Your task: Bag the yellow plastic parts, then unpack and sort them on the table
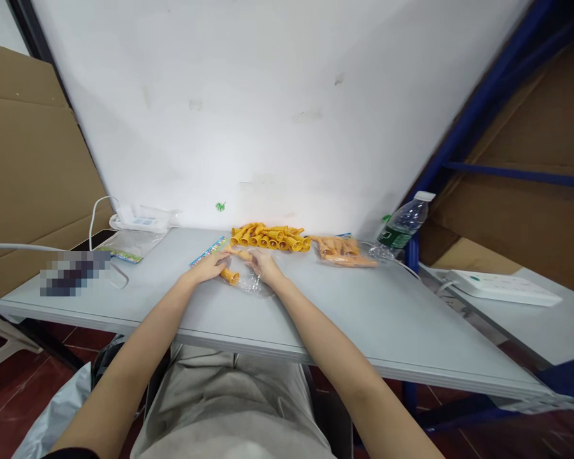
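Observation:
My left hand [211,266] is closed at the edge of a clear plastic bag [257,285] with a colourful printed header [209,252]. My right hand [266,266] is closed on a yellow plastic toy horn [242,254], which lies between the two hands over the bag. Another yellow horn [230,276] rests by my left fingers, its flared end toward me. Just beyond my hands, a pile of similar yellow horns [270,237] lies against the wall, flared ends facing me. The clear film partly hides where my fingertips grip.
A filled bag of orange horns [342,250] lies to the right, near a tilted water bottle [404,223]. At the left are a flat clear bag [134,244], a white power strip [138,220] and cables. Another power strip [502,287] sits on the right-hand surface.

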The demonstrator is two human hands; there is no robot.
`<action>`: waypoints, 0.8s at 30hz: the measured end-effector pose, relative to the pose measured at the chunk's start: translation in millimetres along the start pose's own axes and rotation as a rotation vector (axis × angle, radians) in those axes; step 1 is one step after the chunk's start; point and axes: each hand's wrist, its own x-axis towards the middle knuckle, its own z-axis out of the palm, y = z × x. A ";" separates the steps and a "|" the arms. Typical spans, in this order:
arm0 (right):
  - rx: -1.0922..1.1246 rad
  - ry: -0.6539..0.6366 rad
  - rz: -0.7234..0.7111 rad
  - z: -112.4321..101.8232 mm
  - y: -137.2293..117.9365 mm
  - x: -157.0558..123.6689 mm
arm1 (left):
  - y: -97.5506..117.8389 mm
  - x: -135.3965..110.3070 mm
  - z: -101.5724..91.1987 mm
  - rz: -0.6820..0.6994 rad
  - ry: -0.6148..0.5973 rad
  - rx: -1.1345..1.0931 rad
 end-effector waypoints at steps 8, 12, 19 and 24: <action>0.032 0.033 0.092 19.6 -3.8 8.8 | 9.4 -2.6 -4.8 -0.016 -0.027 0.073; 0.256 0.068 0.106 18.7 -0.4 6.6 | 4.9 -1.7 -7.1 -0.059 -0.011 0.113; 0.375 0.011 0.116 11.6 -12.1 1.8 | -12.3 2.9 -7.8 -0.142 0.031 0.222; 0.486 -0.225 0.054 12.1 -29.9 8.0 | -26.2 3.5 -6.2 -0.248 0.129 0.251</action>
